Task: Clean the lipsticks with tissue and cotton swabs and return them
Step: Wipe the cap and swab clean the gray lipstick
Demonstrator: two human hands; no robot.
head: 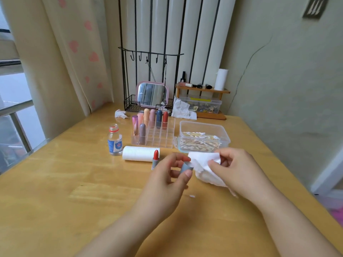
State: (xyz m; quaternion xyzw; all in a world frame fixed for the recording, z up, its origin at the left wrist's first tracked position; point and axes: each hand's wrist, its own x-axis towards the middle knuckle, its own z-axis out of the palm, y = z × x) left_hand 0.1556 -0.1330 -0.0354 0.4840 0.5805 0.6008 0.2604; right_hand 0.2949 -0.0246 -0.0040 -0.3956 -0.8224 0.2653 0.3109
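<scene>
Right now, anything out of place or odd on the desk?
Yes: an uncapped red lipstick stands alone by the tissue roll, outside the organizer. Crumpled tissues lie loose behind it. Nothing looks spilled.

- Your left hand (169, 175) covers most of the grey cap (186, 167); only its open end shows between your fingertips.
- Your right hand (233, 169) hides part of the tissue (203, 168).
- The open lipstick (155, 159) has its base hidden behind your left fingers.
- The label on the small bottle (115, 140) is too blurred to read.
- The far storage box (203, 105) holds small items too tiny to identify.
- Both your forearms are cut off by the near edge.
</scene>
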